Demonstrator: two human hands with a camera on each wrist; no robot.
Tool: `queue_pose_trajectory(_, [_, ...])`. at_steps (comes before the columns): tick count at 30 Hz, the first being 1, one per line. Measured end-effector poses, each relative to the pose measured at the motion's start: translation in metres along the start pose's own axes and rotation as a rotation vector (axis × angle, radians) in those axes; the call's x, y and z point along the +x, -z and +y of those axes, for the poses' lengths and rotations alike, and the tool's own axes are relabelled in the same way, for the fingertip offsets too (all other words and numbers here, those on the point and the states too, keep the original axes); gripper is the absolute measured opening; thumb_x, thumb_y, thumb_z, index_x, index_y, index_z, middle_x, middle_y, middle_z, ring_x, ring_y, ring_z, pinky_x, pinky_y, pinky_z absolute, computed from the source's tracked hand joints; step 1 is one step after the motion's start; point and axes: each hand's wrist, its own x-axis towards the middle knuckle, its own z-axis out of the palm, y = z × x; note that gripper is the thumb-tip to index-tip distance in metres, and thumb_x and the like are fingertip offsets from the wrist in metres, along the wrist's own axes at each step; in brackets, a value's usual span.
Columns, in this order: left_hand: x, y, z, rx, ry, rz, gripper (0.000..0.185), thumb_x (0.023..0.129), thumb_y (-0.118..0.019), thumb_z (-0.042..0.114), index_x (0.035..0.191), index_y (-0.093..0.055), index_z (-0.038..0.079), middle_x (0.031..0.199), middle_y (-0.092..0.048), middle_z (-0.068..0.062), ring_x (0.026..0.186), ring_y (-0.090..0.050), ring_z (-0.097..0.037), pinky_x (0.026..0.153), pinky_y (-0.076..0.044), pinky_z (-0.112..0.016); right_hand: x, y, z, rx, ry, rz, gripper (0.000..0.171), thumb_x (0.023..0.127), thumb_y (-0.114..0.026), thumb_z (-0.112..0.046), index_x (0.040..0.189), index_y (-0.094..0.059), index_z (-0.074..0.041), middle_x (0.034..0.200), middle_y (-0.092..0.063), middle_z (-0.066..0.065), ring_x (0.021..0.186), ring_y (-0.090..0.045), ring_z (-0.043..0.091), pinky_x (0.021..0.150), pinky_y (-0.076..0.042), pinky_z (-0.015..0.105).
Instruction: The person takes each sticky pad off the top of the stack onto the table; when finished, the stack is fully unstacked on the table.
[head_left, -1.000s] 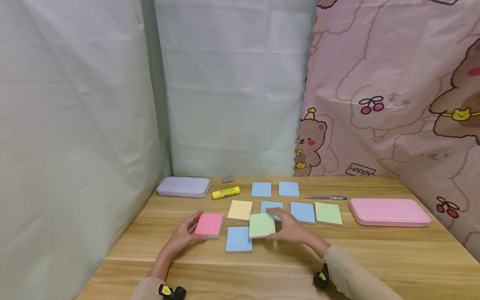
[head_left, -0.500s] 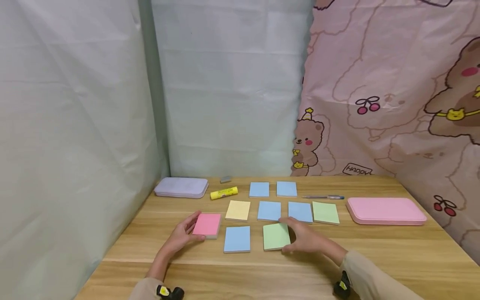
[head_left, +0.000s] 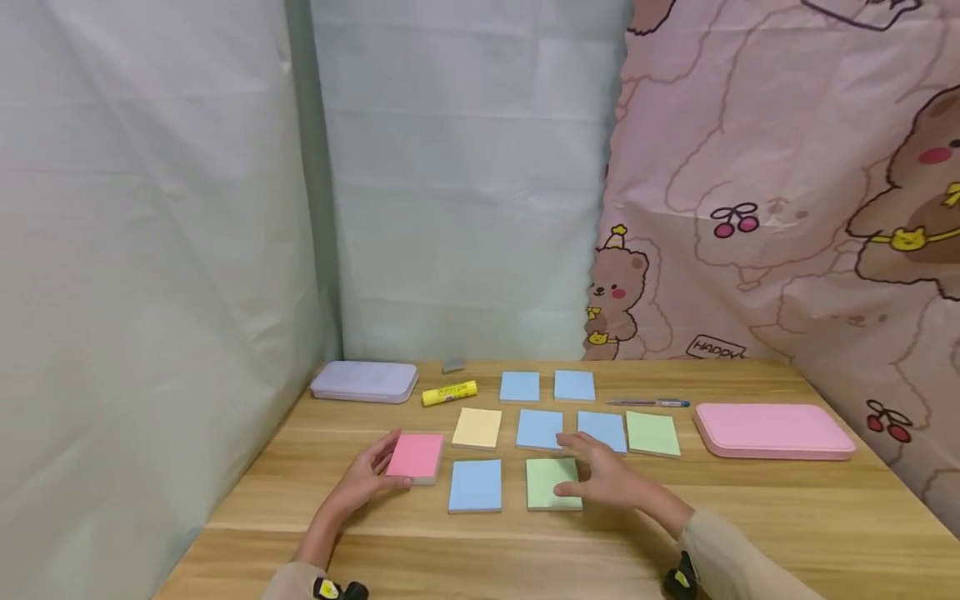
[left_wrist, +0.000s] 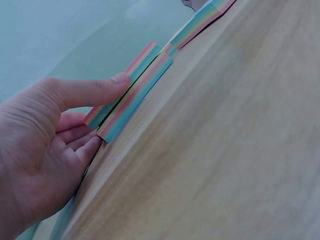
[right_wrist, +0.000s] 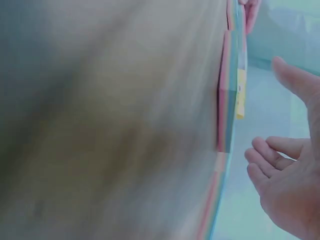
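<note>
Coloured sticky-note pads lie in rows on a wooden table (head_left: 750, 517). My left hand (head_left: 363, 479) holds the left edge of a pink pad (head_left: 417, 455). In the left wrist view the thumb of that hand (left_wrist: 45, 150) lies on top of the pad (left_wrist: 132, 92) and the fingers curl against its side. My right hand (head_left: 603, 479) hovers with spread fingers at the right part of a green pad (head_left: 547, 483), which lies flat next to a blue pad (head_left: 476, 485). In the right wrist view this hand (right_wrist: 285, 200) is open and apart from the pads' edges (right_wrist: 227, 90).
Behind lie a yellow pad (head_left: 477, 427), several blue pads (head_left: 539, 428) and another green pad (head_left: 653, 433). A glue stick (head_left: 448, 392), a lilac case (head_left: 364, 381) and a grey eraser (head_left: 453, 365) sit at the back left; a pen (head_left: 648, 402) and a pink case (head_left: 774, 429) at the right. Curtains hang close behind.
My right hand carried the green pad rightward from above the blue pads, laid it down beside the front blue pad and released it. The left hand stayed on the pink pad.
</note>
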Motion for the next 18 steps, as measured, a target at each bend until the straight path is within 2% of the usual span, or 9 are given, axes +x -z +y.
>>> queue_pose_trajectory(5, [0.000,-0.001,-0.003,0.001,0.008,0.004,0.094,0.077,-0.082,0.014,0.151,-0.027,-0.003,0.158,-0.027,-0.024,0.147,-0.027,-0.039,0.116,-0.027,-0.043,0.021,-0.008,-0.012,0.066,-0.043,0.075,0.074,0.085,-0.075,-0.032,0.143,-0.044,0.002,0.144,-0.051,0.021,0.135,-0.043,0.044,0.105,-0.039,0.064])
queue_pose_trajectory(9, [-0.001,-0.002,-0.004,0.003,0.015,0.008,0.094,0.077,-0.083,0.015,0.151,-0.028,-0.002,0.158,-0.027,-0.024,0.147,-0.027,-0.039,0.116,-0.027,-0.043,0.044,-0.021,-0.025,0.112,-0.077,0.103,0.074,0.085,-0.075,-0.031,0.144,-0.043,0.000,0.144,-0.051,0.018,0.134,-0.046,0.040,0.105,-0.041,0.060])
queue_pose_trajectory(18, [-0.001,-0.001,0.000,0.021,0.000,0.002,0.089,0.079,-0.080,0.012,0.151,-0.029,-0.003,0.158,-0.027,-0.026,0.146,-0.027,-0.041,0.116,-0.028,-0.045,0.093,-0.059,-0.055,0.203,-0.041,0.102,0.074,0.086,-0.075,-0.030,0.144,-0.042,0.001,0.144,-0.050,0.018,0.133,-0.047,0.037,0.106,-0.042,0.056])
